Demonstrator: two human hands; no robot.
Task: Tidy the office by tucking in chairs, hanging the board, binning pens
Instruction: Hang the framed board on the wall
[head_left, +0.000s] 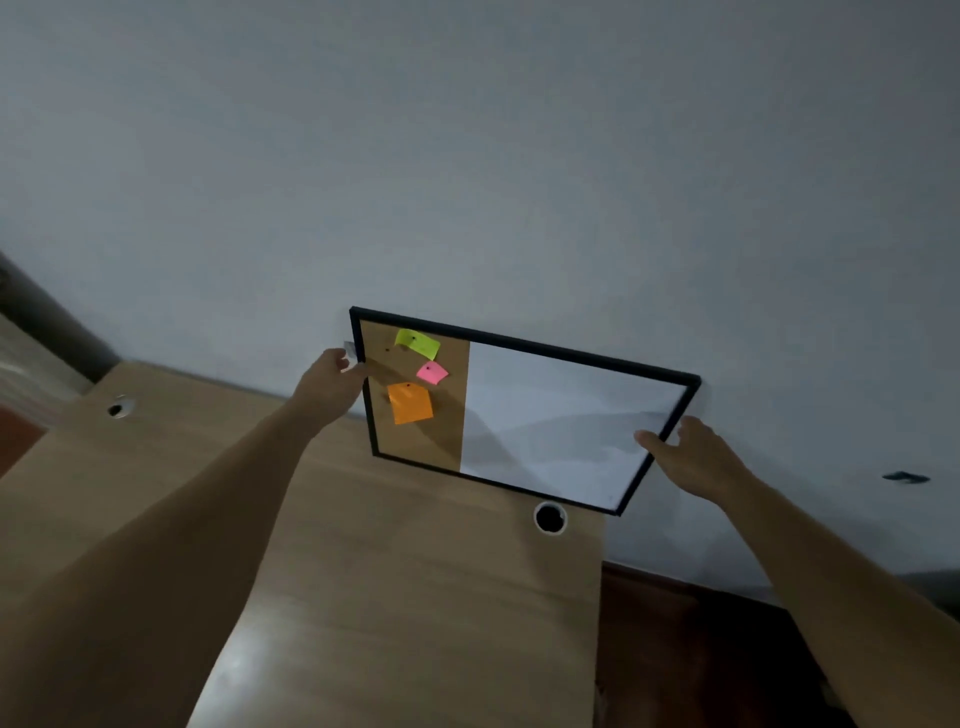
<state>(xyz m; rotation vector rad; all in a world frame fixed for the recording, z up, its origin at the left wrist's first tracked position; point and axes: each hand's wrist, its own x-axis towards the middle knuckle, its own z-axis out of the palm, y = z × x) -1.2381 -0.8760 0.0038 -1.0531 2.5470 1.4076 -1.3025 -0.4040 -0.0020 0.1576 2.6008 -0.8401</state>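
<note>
A black-framed board (561, 415), cork on its left third and white on the rest, is held up against the pale wall above the desk. Green, pink and orange sticky notes are pinned to the cork. My left hand (332, 379) grips the board's left frame edge, thumb on the front. My right hand (685, 457) holds the right frame edge, with its thumb lying on the white face and its fingers behind the frame. The board is tilted, its right side lower.
A wooden desk (395, 597) stands against the wall below the board, with one round cable hole (549, 517) near its right end and another hole (118, 409) at the left. A small dark mark (905, 477) sits on the wall to the right. Dark floor lies right of the desk.
</note>
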